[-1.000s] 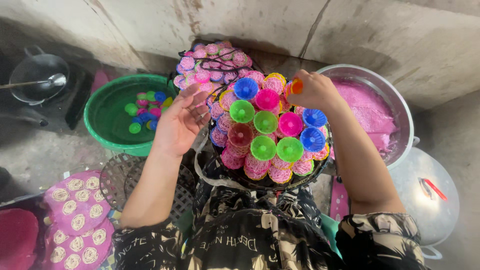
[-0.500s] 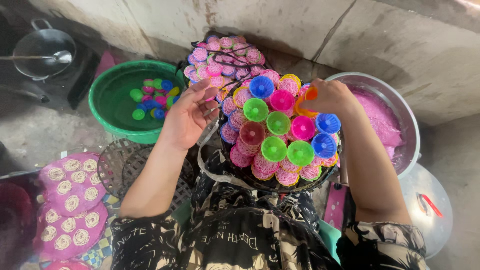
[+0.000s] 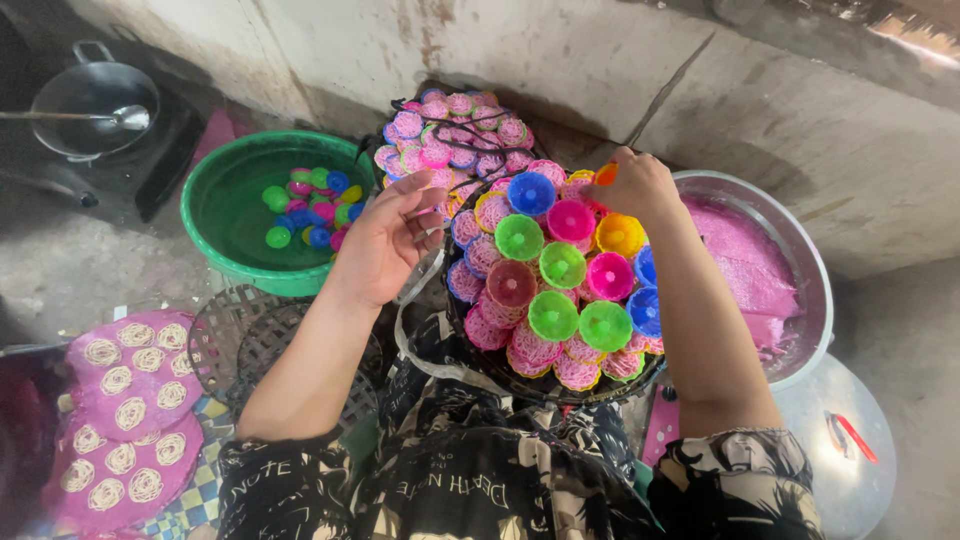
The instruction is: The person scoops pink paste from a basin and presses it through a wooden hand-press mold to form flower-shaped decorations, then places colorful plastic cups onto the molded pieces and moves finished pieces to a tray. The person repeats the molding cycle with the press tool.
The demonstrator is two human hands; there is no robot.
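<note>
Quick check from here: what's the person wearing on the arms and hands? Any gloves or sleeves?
No gloves: the left hand and right hand are bare, as are both forearms. Short sleeves end near the elbows, in black fabric with a pale leafy print. No rings or watch show.

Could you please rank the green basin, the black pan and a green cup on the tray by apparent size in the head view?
1. Green basin, largest.
2. Black pan; farther off, so its true size is unsure.
3. Green cup, smallest.
</note>
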